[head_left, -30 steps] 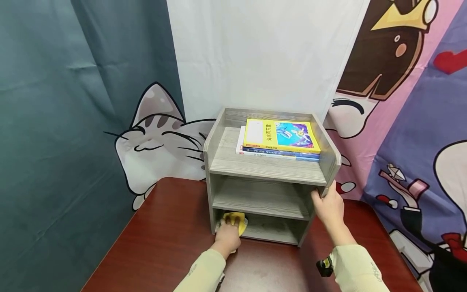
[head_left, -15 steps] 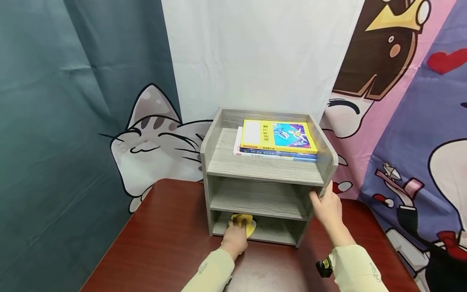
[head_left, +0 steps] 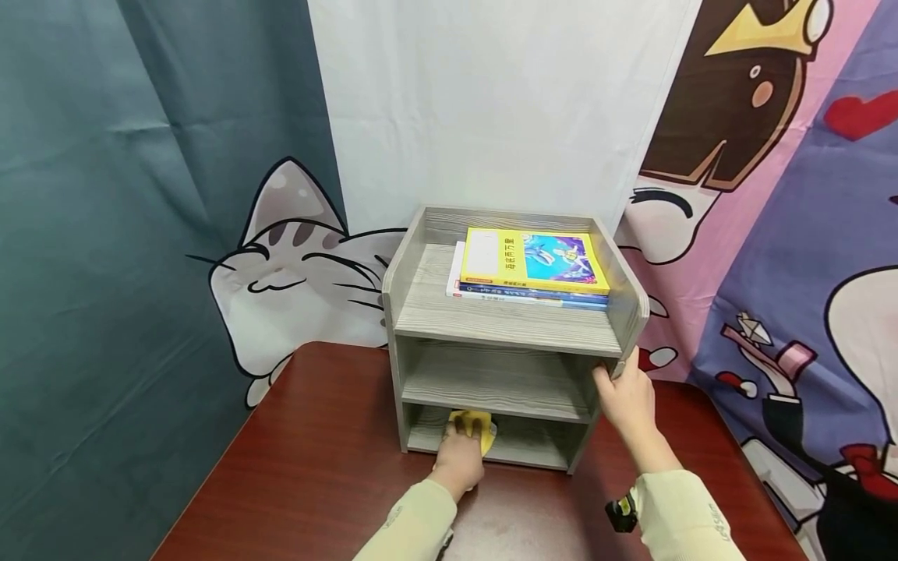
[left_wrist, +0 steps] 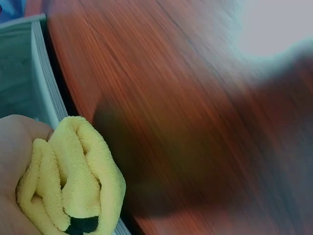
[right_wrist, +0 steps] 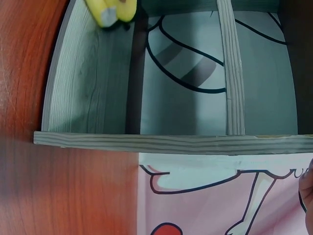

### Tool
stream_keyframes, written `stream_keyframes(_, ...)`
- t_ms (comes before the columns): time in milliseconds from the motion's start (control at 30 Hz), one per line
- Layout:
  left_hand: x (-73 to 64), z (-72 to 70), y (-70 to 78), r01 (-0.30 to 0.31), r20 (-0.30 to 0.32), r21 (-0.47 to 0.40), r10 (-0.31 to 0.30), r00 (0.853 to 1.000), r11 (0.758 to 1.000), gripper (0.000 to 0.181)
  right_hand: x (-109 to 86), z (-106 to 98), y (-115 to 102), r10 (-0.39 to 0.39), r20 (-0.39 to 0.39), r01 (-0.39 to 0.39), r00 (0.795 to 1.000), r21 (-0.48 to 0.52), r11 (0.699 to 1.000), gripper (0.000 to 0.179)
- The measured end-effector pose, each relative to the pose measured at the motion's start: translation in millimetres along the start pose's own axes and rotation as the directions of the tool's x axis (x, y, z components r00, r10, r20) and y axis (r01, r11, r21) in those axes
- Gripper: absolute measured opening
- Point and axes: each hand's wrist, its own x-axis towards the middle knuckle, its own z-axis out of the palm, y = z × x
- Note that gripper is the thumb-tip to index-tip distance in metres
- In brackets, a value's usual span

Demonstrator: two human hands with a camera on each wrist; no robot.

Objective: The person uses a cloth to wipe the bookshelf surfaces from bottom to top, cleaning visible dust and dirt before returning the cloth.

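Note:
A small grey wood-grain shelf unit (head_left: 494, 380) stands on the table. At its lowest board, left of the middle, my left hand (head_left: 459, 458) grips a folded yellow cloth (head_left: 482, 436) and rests it on that board. Close up in the left wrist view, the cloth (left_wrist: 98, 171) is bunched in thick folds with a dark tag. My right hand (head_left: 630, 396) holds the right side panel of the unit, just under the top board. Only a sliver of the right hand (right_wrist: 307, 191) shows in the right wrist view.
A stack of several books (head_left: 533, 261), a yellow one uppermost, lies on the unit's top board. The reddish-brown table (head_left: 323, 452) extends around the unit. Printed curtains (head_left: 273, 304) hang behind and to both sides.
My left hand has moved the cloth to the right along the lowest board, mostly in the first half second. The right hand keeps its hold on the side panel.

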Motion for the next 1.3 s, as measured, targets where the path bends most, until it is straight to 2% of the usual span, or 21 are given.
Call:
stream_keyframes(133,5.6,-1.7,19.4,0.000,0.007,-0.004,0.000,1.000,1.000,0.074,-0.1,-1,-1,-0.012,-0.002,0.012,1.000,0.002,1.000,0.036)
stream_keyframes(267,9.1,-2.5,32.0,0.016,0.023,-0.002,-0.016,1.000,1.000,0.075,0.1,-1,-1,-0.016,-0.006,0.016,1.000,0.001,1.000,0.035)
stream_keyframes(767,15.1,-4.9,58.7,0.024,0.065,0.014,-0.025,0.998,1.000,0.074,-0.2,-1,0,-0.024,-0.005,0.024,1.000,-0.007,1.000,0.036)
stream_keyframes(1033,17.3,-4.5,72.1,-0.002,0.055,0.041,-0.001,0.998,0.999,0.081,-0.3,0,1,-0.025,-0.018,0.025,1.000,-0.005,1.000,0.035)
stream_keyframes(1300,19.5,-3.9,90.7,-0.034,0.055,0.058,0.030,0.998,0.998,0.079,-0.3,3,1,-0.031,-0.027,0.031,0.999,-0.003,1.000,0.035)
